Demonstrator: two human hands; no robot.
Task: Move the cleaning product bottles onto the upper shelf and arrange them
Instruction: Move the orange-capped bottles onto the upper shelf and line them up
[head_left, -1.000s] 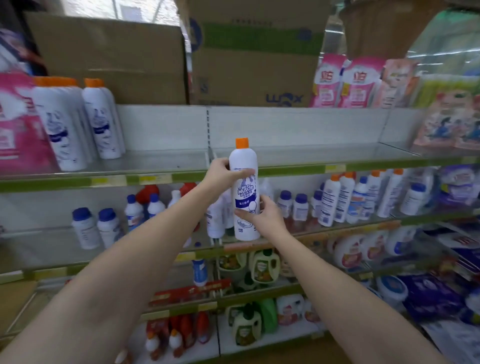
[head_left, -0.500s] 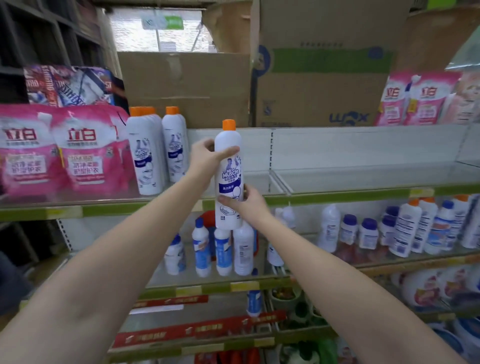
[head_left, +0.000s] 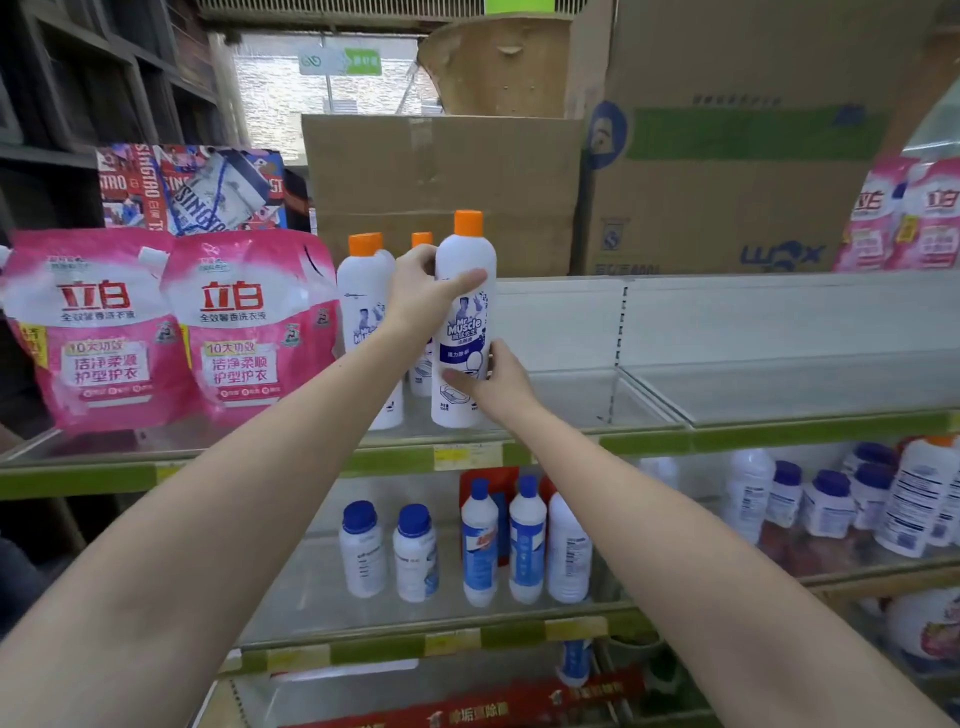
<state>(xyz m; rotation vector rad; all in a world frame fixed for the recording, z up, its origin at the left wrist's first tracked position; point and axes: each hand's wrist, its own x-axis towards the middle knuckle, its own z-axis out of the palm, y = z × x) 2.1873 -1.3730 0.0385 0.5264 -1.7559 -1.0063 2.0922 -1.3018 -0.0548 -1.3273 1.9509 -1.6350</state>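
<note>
A white cleaner bottle with an orange cap (head_left: 464, 332) stands upright at the front of the upper shelf (head_left: 779, 431), its base on or just above the glass. My left hand (head_left: 423, 296) grips its upper body, thumb across the front. My right hand (head_left: 493, 382) holds its lower part from the right. Two more orange-capped white bottles (head_left: 366, 312) stand just left of it, one partly hidden behind my left hand.
Pink detergent pouches (head_left: 171, 327) fill the upper shelf's left end, and more sit at the far right (head_left: 904, 218). Cardboard boxes (head_left: 441, 176) stand behind. The shelf below carries blue-capped bottles (head_left: 478, 540). Bare glass lies right of the held bottle.
Both hands carried the bottle up and left from the lower shelf level to the upper shelf, beside the other orange-capped bottles. The view shifted left and up.
</note>
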